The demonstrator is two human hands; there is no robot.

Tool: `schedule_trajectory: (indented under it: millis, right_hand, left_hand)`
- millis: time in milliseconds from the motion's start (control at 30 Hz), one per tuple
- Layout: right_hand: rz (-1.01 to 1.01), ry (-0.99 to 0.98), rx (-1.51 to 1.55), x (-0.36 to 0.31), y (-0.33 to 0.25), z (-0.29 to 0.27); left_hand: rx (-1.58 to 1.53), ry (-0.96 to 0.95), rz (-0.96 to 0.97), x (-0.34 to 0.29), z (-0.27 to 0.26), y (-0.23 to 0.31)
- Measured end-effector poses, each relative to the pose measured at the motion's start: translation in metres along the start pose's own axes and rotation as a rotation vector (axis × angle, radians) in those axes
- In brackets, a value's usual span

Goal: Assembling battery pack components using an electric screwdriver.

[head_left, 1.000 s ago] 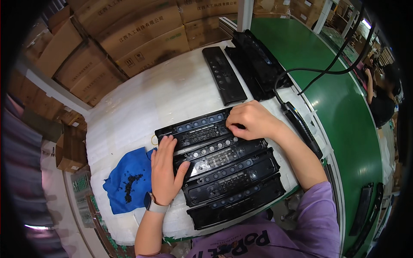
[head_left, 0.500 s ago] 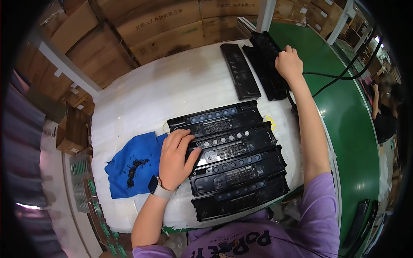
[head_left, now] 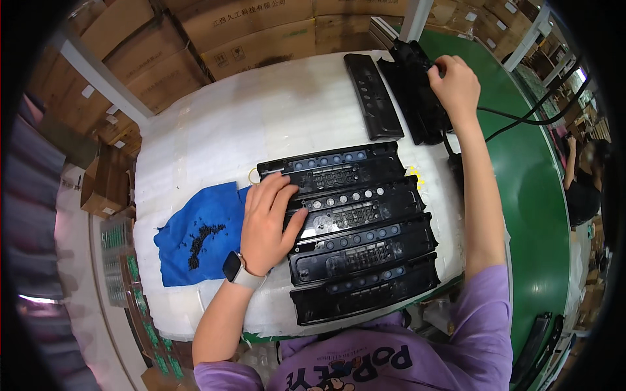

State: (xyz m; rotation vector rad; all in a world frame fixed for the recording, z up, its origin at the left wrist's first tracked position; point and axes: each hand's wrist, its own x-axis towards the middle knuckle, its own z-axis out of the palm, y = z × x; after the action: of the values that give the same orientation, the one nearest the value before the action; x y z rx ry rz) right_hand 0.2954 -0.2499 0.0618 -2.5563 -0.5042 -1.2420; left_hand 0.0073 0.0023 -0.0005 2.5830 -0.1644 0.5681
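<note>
**Reaching for the stacked panels**

While the left hand (head_left: 267,225) is lying flat and open on 4 long black moulded-plastic panels (head_left: 355,228) overlapping on the white foam-covered table (head_left: 215,130), the right hand (head_left: 454,83) is curling its fingers onto a stack of similar black plastic panels (head_left: 417,98) at the far edge. They look light, stiff and smooth; gripping the long edges seems safest.

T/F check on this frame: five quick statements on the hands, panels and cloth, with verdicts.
1. The left hand lies flat on the row of black panels. True.
2. The right hand holds the blue cloth. False: it reaches the black stack at the far edge.
3. Four panels lie side by side. True.
4. The cloth is bare. False: small dark bits lie on it.
5. A watch sits on the left wrist. True.
</note>
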Motion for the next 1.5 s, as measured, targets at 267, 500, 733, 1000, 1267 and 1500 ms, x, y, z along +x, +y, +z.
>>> schedule_trajectory:
  millis: [267, 500, 733, 1000, 1267, 1500]
  right_hand:
    - [-0.218, -0.324, 0.904, -0.061, -0.118, -0.114]
    - [-0.104, -0.578, 0.681, -0.106, -0.107, -0.099]
    - [-0.167, -0.760, 0.435, -0.117, -0.095, -0.087]
    - [-0.243, -0.745, 0.333, -0.121, -0.091, -0.086]
    - [-0.217, -0.677, 0.450, -0.112, -0.083, -0.098]
    - [-0.425, -0.707, 0.594, -0.119, -0.095, -0.095]
  left_hand:
    - [-0.339, 0.129, -0.043, 0.017, -0.013, 0.028]
    - [-0.522, -0.067, -0.229, 0.007, 0.001, 0.030]
    - [-0.086, 0.011, 0.088, 0.006, 0.010, 0.022]
    - [0.054, -0.063, 0.135, 0.008, 0.003, 0.028]
    - [0.143, -0.113, 0.077, 0.006, 0.006, 0.033]
    - [0.130, -0.159, 0.053, 0.005, 0.006, 0.029]
